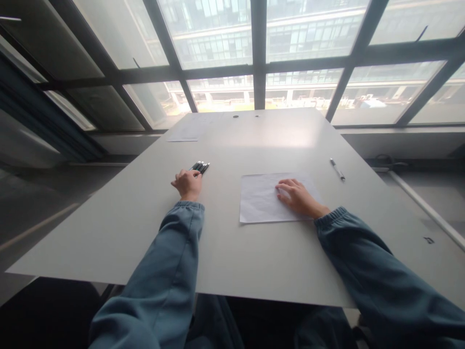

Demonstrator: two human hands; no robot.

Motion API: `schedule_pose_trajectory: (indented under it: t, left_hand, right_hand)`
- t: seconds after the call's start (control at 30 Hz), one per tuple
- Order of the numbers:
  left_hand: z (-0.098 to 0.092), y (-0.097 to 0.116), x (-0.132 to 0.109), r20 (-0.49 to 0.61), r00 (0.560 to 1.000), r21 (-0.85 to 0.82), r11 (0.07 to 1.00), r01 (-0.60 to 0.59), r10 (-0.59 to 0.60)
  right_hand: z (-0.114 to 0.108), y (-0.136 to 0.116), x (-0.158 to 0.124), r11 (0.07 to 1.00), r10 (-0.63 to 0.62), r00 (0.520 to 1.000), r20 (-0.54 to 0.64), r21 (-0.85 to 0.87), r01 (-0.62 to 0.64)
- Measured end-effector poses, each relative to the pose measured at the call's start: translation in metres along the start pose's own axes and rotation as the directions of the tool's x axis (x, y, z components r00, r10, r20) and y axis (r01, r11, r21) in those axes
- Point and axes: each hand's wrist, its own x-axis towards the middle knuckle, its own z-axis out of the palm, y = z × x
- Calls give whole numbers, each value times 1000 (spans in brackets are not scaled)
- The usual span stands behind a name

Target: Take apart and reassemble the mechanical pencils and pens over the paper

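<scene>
The left hand [188, 184] rests on the grey table [145, 218], well to the left of the sheet of paper [259, 198]. Its fingers curl over the near ends of a small bunch of dark pens [201, 167] — the tips poke out past the knuckles, away from the person. It looks like a closing grip, but the fingers hide the pens under them, so I cannot tell if they are pinched tight or only touched.

The right hand [298, 196] lies flat and open on the right part of the paper, palm down, holding nothing. It pins the sheet to the table.

One more pen [337, 169], a light one, lies alone to the right of the paper and a little farther back. A second sheet [183, 137] sits far behind the paper, to the left, near the window [254, 58].

To do this well, the left fingers should close around the whole bunch at once, so no pen rolls off — and the flat hand should press gently, so the paper does not slide or crease.
</scene>
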Motion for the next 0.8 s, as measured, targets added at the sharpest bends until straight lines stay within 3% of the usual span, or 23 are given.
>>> schedule_pose_trajectory:
  t: [0.13,0.43,0.63,0.8]
  left_hand:
    - [6,-8,5,5,999,15,999,38,-38]
    - [7,-1,4,28,999,45,999,28,-30]
    - [5,7,-2,51,998,86,996,-37,33]
    - [7,12,-6,133,987,26,995,-93,89]
  right_hand:
    - [0,0,0,1000,-1,1000,-6,-4,0]
    - [-1,-1,0,1000,2,1000,-15,-1,-2]
    - [0,0,0,1000,6,1000,1,-7,-6]
    - [-1,1,0,1000,2,1000,-3,5,-2]
